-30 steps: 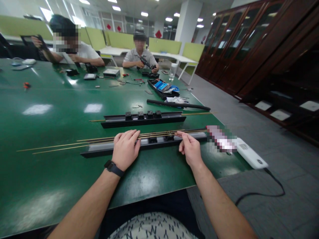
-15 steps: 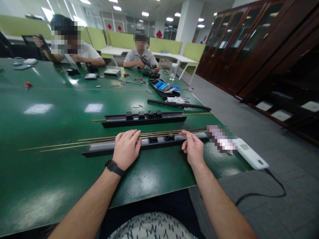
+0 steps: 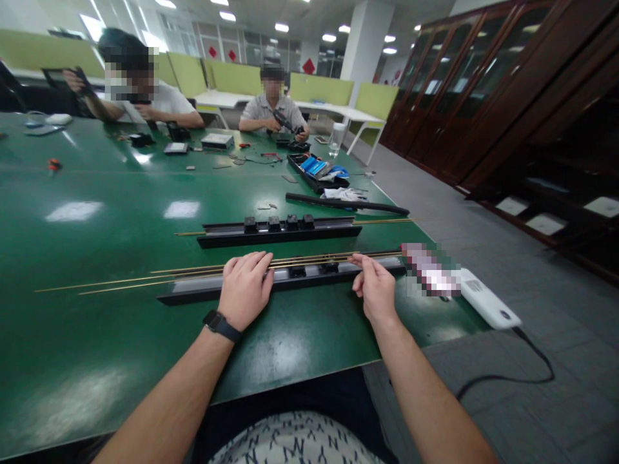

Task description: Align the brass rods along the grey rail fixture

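A: Left hand status?
B: Left hand [image 3: 245, 280] is lying palm-down over the brass rods [image 3: 97, 285] and the near black channel [image 3: 309, 281]. Fingers are curling over the far side and the tips are hiding, so can't tell if they're gripping. Dark watch [image 3: 220, 324] is sitting on that wrist.
A: Right hand?
B: Right hand [image 3: 377, 287]: thumb and forefinger are pinching at the rods, toward the channel's right end. Can't tell how many they're catching. Other fingers are curling inward.
A: Where are the rods running?
B: They're lying lengthwise along the near channel, passing under the left hand, ends sticking out well past its left end. Two black blocks [image 3: 330, 266] are showing in the channel between the hands.
A: Beyond that?
B: Far black channel [image 3: 280, 237] is lying roughly parallel on the green surface [image 3: 120, 212], carrying four black blocks. Brass lengths are protruding from both its ends. Black strip [image 3: 382, 207] and pale gloves [image 3: 343, 193] are lying behind it.
A: Right side?
B: Pixelated object [image 3: 430, 269] is lying just off the near channel's right end, white device [image 3: 488, 299] beside it, black cable [image 3: 507, 377] trailing off the edge.
A: Others?
B: Two people are sitting across; the one nearer the middle is holding a dark tool [image 3: 285, 119].
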Action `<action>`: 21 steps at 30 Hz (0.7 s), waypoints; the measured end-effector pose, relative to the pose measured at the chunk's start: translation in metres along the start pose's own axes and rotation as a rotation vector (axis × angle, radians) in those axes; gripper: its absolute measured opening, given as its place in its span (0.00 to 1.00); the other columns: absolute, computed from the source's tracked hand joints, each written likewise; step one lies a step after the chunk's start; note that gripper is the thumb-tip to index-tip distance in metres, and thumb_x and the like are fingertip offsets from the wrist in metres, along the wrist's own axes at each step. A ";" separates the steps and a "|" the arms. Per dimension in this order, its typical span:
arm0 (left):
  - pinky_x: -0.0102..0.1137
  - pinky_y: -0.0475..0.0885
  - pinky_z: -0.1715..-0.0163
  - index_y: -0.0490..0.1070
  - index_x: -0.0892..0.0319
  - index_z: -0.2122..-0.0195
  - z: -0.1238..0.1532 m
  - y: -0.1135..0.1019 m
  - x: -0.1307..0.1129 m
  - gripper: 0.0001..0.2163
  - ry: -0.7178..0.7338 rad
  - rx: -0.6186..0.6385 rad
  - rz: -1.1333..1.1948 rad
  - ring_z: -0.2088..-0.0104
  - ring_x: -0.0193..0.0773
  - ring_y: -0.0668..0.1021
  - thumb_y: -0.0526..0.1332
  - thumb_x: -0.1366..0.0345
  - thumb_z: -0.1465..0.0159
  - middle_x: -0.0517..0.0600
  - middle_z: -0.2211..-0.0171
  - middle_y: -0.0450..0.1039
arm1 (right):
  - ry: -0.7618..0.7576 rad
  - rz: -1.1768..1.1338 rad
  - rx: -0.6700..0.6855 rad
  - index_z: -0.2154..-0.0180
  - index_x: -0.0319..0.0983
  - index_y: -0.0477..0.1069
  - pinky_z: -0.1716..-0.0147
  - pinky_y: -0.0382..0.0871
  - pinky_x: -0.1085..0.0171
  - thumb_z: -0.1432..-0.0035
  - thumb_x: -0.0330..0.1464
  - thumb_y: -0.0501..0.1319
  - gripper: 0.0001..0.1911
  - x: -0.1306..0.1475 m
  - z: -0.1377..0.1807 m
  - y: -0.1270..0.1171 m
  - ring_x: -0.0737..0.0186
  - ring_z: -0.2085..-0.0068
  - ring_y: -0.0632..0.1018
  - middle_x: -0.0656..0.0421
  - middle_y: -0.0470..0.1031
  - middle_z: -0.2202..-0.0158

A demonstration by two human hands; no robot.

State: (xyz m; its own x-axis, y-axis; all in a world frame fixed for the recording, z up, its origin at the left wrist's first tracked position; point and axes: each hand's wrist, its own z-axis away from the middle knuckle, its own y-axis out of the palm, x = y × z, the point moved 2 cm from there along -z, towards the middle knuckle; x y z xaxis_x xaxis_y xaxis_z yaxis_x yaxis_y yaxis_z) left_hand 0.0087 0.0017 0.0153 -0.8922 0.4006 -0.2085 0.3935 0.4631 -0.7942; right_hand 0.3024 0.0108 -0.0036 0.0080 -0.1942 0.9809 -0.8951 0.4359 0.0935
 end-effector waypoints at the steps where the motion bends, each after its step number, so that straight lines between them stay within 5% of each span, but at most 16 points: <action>1: 0.50 0.66 0.40 0.76 0.55 0.41 0.000 0.000 0.000 0.16 0.000 0.000 0.001 0.41 0.51 0.80 0.55 0.63 0.25 0.56 0.42 0.81 | 0.001 -0.004 0.004 0.55 0.36 0.83 0.90 0.53 0.71 0.36 0.49 0.65 0.23 0.000 0.000 0.000 0.75 0.84 0.68 0.47 0.86 0.55; 21: 0.50 0.66 0.41 0.77 0.55 0.42 0.000 -0.002 -0.003 0.15 -0.014 -0.012 -0.014 0.41 0.51 0.80 0.56 0.63 0.25 0.56 0.42 0.81 | 0.037 0.027 0.230 0.50 0.39 0.84 0.90 0.54 0.69 0.35 0.52 0.66 0.26 -0.002 0.007 0.004 0.73 0.84 0.68 0.49 0.86 0.51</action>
State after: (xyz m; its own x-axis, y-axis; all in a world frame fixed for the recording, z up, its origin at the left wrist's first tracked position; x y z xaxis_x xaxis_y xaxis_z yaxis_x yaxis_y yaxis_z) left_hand 0.0105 0.0001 0.0176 -0.9007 0.3826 -0.2056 0.3835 0.4784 -0.7900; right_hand 0.2961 0.0070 -0.0061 -0.0048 -0.1509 0.9885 -0.9732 0.2279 0.0300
